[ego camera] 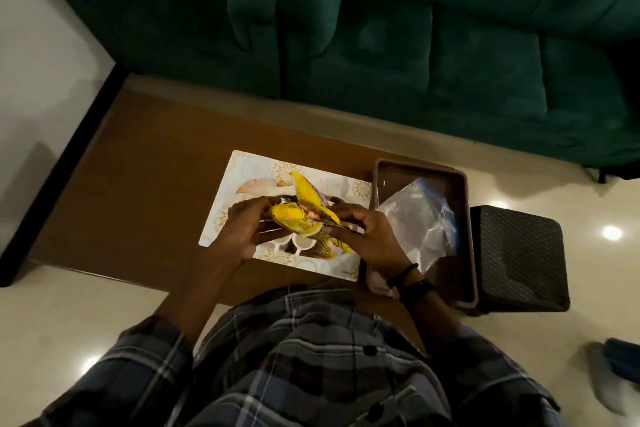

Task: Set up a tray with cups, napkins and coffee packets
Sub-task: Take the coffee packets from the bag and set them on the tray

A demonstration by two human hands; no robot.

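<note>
Both hands over the white tray (221, 215), gripping a bunch of yellow packets (304, 215) btwn them. Left hand (239, 229) clamped on the bunch's left end, fingers curled round, thumb on top. Right hand (367, 236) pinching the right end, fingertips on the foil. Packets held above the tray's middle, not resting on it as far as can be told; one strip sticking up and away toward the tray's far edge, another hanging toward its near edge. Count of packets unclear, too crumpled and glossy.

Tray flat on the brown table (145, 184), patterned w/ gold florals, long side running left-right, tilted slightly in view. Just right of the tray, touching or nearly so: dark brown bin (464, 204) w/ raised rim, overhanging the table's right end. Inside the bin, a clear plastic bag (415, 215) w/ blue strip at its top, crumpled, leaning on the bin's left wall. Right of the bin, on the floor: black woven stool (519, 253). Beyond the tray, past the table's far edge: green sofa (381, 45). Right wrist w/ dark bands (412, 282), over the bin's near-left corner. Plaid sleeves (149, 357) on both arms, near side of the tray. Cups, napkins not made out anywhere on the tray.
</note>
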